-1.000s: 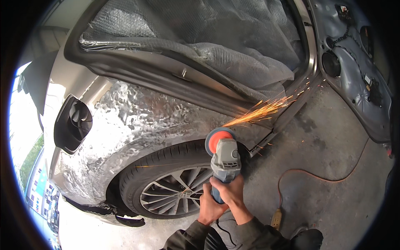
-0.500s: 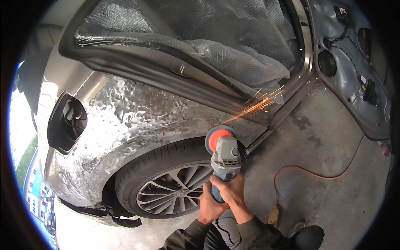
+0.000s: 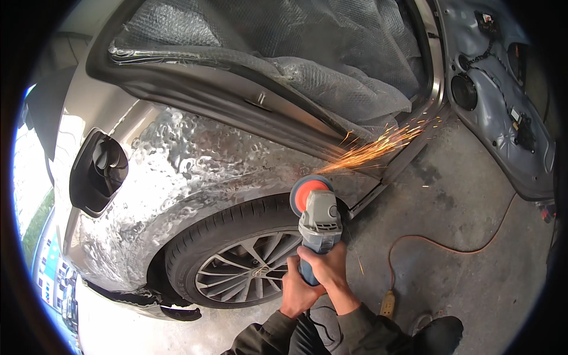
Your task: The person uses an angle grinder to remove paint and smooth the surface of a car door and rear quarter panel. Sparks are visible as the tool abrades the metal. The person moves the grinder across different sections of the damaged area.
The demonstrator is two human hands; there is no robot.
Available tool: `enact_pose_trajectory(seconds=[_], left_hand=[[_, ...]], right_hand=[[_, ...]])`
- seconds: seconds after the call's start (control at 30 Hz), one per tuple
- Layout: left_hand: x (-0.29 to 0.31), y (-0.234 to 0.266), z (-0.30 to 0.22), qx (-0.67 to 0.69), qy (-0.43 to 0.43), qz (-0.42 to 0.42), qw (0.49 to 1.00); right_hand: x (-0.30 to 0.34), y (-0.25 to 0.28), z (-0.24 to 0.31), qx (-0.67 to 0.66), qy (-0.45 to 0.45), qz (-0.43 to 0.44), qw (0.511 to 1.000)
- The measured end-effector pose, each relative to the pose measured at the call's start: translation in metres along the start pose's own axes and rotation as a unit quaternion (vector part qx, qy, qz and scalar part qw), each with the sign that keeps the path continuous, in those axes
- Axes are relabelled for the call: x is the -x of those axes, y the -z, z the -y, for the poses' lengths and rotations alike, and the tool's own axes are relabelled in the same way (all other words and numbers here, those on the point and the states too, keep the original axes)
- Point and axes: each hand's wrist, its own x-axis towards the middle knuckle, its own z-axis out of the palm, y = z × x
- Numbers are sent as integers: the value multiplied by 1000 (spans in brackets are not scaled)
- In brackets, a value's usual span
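Left hand (image 3: 299,293), right hand (image 3: 331,270) are clasping grey-blue plastic grinder (image 3: 320,220), fingers wrapping round it, long axis pointing forward; right sitting nearer red-centred round disc (image 3: 307,193), sparking near arched edge of silver metal panel (image 3: 198,157).

Sparks (image 3: 376,150) off grinder (image 3: 319,225) denser than half second ago.
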Motion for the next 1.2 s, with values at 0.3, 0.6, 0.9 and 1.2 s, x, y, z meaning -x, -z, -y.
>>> enact_pose_trajectory(seconds=[0.3, 0.6, 0.9, 1.2], left_hand=[[5, 5, -3, 11, -6, -3, 1000], [5, 3, -7, 3, -19, -9, 1000], [0, 8, -25, 2, -6, 4, 1000], [0, 8, -19, 0, 3, -3, 1000]], right_hand=[[4, -5, 2, 23, 14, -13, 1000], [5, -3, 12, 12, 4, -14, 1000], [-1, -2, 17, -2, 1, -14, 1000], [-1, -5, 15, 19, 22, -20, 999]])
